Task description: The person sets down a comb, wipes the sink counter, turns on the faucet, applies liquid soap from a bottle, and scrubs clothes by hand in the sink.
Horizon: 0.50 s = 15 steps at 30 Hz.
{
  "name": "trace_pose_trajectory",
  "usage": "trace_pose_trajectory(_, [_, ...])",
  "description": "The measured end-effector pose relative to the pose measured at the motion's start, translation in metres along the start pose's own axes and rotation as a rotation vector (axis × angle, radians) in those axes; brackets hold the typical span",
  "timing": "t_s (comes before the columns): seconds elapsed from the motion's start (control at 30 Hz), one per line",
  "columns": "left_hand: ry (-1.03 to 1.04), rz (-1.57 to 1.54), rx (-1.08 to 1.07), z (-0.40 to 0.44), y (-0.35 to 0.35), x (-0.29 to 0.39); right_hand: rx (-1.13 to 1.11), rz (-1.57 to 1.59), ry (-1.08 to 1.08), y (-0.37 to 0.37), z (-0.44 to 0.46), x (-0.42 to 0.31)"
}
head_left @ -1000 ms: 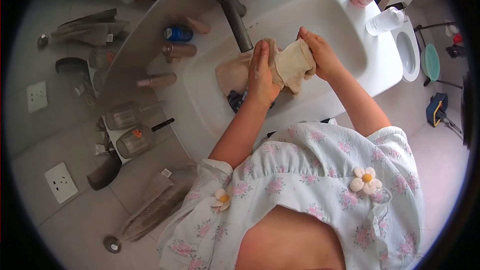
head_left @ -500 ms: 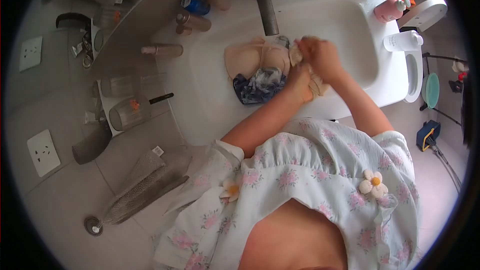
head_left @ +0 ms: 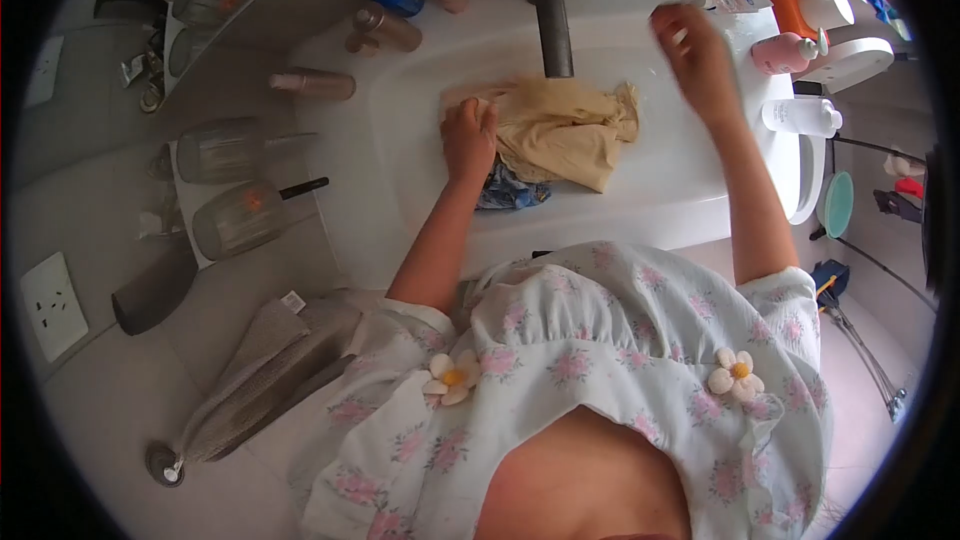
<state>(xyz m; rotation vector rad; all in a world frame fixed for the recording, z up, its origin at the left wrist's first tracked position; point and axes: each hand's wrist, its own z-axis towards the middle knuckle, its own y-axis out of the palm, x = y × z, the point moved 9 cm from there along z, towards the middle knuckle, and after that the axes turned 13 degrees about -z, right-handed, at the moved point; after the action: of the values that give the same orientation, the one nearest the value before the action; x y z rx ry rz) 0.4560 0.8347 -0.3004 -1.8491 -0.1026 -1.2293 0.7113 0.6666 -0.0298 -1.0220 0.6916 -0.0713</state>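
Left hand (head_left: 470, 145): at left edge of beige cloth (head_left: 562, 130); grip cannot be told. Right hand (head_left: 697, 55): loosely open, near far right corner of sink (head_left: 680, 162). Beige cloth: mid-sink, by faucet (head_left: 554, 30) tip. Dark patterned cloth (head_left: 513, 192): at beige cloth's near edge.

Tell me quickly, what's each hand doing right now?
Left hand: on the beige cloth; grip can't be told.
Right hand: raised, partly open, nothing visible in it.
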Motion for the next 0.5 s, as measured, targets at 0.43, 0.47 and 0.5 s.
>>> trace_pose_trajectory(0.43, [0.261,0.462,-0.398,-0.005,0.103,0.119,0.132,-0.186,-0.411,-0.056,0.064,-0.145])
trace_pose_trajectory(0.47, [0.228,0.479,-0.427,-0.002,0.095,0.135,0.109,-0.185,-0.437,-0.050,0.064,-0.140])
trace_pose_trajectory(0.5, [0.203,0.496,-0.453,0.000,0.091,0.143,0.143,-0.237,-0.455,-0.039,0.058,-0.131])
